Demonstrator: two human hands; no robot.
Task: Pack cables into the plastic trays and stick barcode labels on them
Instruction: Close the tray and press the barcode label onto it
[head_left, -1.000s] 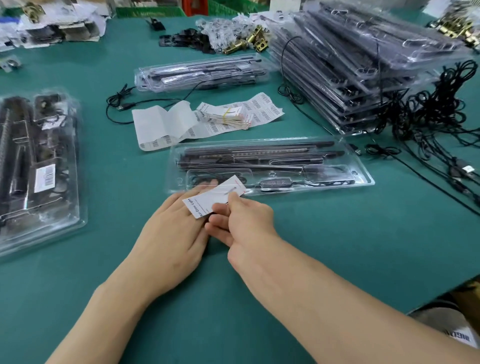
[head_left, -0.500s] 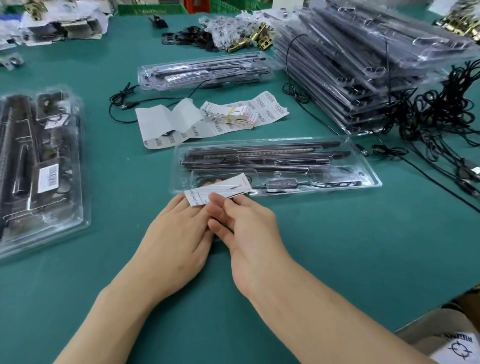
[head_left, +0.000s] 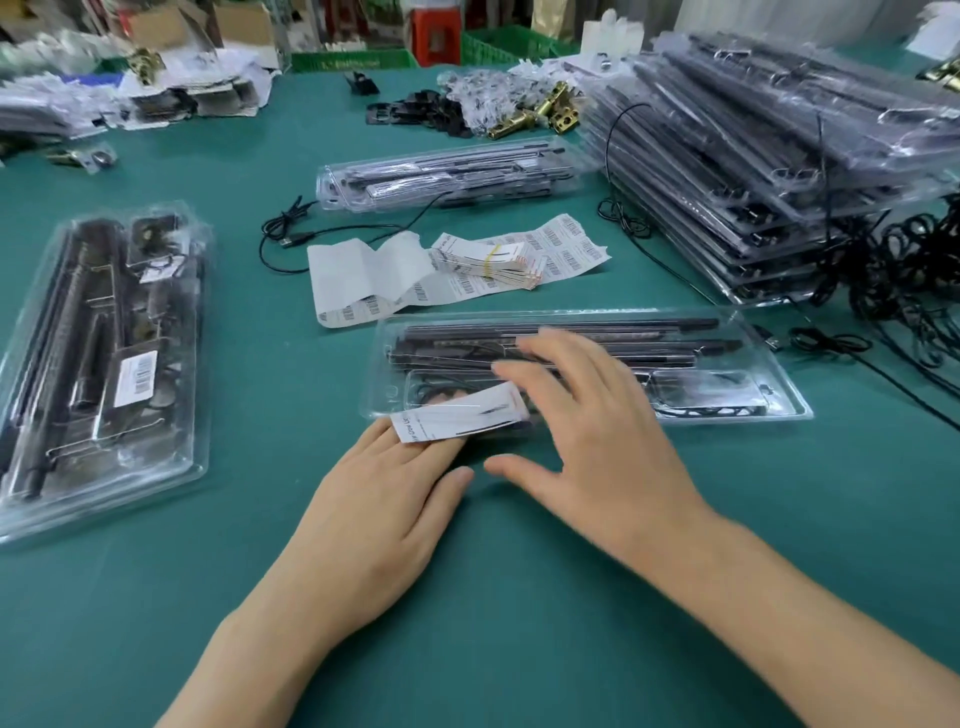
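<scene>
A white label (head_left: 460, 418) lies across the flat, straight fingers of the left hand (head_left: 379, 514) at the tray's (head_left: 779, 387) near edge, the right hand (head_left: 597, 447) spread wide beside it.

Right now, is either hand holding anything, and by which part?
The label rests by its left end on the left hand, fingers straight, no grip. The right hand holds nothing.

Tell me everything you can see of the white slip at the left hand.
The slip is a small white paper rectangle, roughly flat and slightly tilted. It has tiny black print at its left end, thin dark lines across it and a reddish right edge. It lies on the straight fingers of the left hand and overlaps the near left corner of the clear tray. The right hand is blurred beside it; contact is unclear.
</scene>
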